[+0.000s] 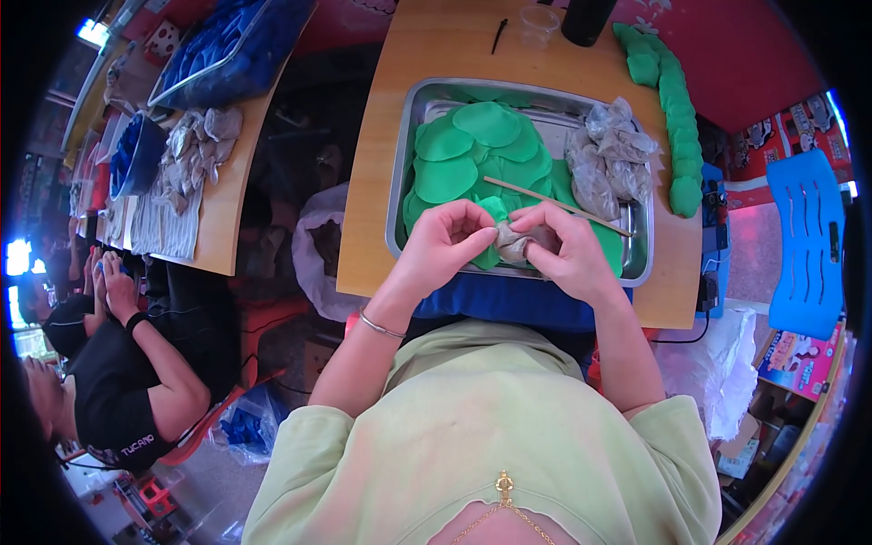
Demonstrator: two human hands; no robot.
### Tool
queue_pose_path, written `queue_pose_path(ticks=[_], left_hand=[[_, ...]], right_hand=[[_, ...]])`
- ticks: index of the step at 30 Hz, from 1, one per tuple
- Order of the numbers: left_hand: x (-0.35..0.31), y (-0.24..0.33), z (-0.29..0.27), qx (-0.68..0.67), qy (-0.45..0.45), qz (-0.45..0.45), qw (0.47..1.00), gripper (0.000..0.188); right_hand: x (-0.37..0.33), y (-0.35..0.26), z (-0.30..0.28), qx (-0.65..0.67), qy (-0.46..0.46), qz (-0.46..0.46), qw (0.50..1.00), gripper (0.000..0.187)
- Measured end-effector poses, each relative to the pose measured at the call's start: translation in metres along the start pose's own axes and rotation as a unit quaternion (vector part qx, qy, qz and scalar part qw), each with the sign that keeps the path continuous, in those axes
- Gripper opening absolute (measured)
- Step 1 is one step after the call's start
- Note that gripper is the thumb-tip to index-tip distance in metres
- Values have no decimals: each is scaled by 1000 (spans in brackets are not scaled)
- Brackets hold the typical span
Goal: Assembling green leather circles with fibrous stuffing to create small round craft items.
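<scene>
Over the near edge of a steel tray (396, 195), my hands meet at a small beige, crumpled bundle (511, 243) with green material against it. My left hand (443, 243) is closed, thumb and forefinger pinched at the bundle's left side. My right hand (574, 250) is closed on its right side, fingers curled; part of the bundle is hidden by them. In the tray beyond lie overlapping thin green discs (486, 124). A thin wooden stick (559, 205) lies slanted over them. Several greyish-beige bundles (618, 150) are heaped in the tray's right part.
A row of overlapping green discs (683, 136) runs along the table's right edge. At the back stand a clear cup (540, 27) and a black cylinder (588, 20). A blue plastic chair back (806, 241) is at right. On the left, a person (127, 381) sits by another table (238, 182).
</scene>
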State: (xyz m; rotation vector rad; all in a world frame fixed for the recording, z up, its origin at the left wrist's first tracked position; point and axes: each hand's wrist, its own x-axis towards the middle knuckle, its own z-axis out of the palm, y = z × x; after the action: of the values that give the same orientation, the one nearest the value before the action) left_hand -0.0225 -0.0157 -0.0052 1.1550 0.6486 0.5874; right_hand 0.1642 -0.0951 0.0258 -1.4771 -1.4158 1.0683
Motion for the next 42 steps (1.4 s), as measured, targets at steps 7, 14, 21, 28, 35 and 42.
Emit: queue_pose_path(ticks=[7, 14, 21, 28, 35, 42], left_hand=[[1, -2, 9, 219, 97, 95, 966, 10], [-1, -4, 15, 269, 116, 179, 939, 9], [-2, 1, 12, 268, 101, 200, 937, 9], [-2, 7, 12, 313, 59, 284, 904, 12], [-2, 5, 15, 368, 94, 335, 863, 15], [-4, 1, 18, 202, 78, 191, 957, 15]], right_hand=[[0, 10, 12, 160, -8, 66, 985, 20], [9, 19, 26, 115, 57, 74, 989, 25], [13, 31, 28, -30, 78, -13, 996, 22], [13, 20, 31, 137, 90, -8, 986, 15], [15, 29, 31, 45, 113, 20, 992, 15], [13, 31, 30, 158, 87, 95, 979, 22]])
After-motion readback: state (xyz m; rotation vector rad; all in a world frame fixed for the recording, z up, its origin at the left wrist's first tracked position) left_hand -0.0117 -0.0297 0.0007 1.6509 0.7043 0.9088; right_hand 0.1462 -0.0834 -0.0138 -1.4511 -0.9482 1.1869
